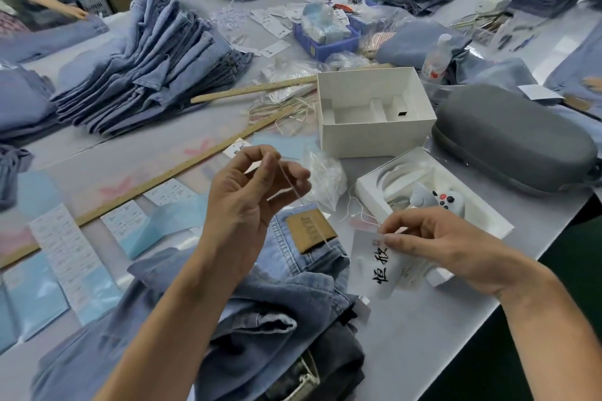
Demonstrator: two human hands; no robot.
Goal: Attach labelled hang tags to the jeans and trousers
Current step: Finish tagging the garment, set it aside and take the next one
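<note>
While the left hand (247, 192) pinches one pale string (294, 189) raised above the jeans (202, 296), the right hand (436, 244) pinches one hang tag (381, 265) at its top edge. The tag's long axis runs toward the viewer, just right of the waistband patch (311, 229). Two wooden rulers (254, 91) lie beyond.

Even, soft overhead light; faint sheen on glossy pale grey desk (433, 329). Far corners motion-blurred, edges bowed by wide-angle lens.

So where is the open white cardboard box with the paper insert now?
In the head view, the open white cardboard box sits right of centre on the grey table, between the long wooden ruler on its left and the grey oval zip case on its right.
</note>
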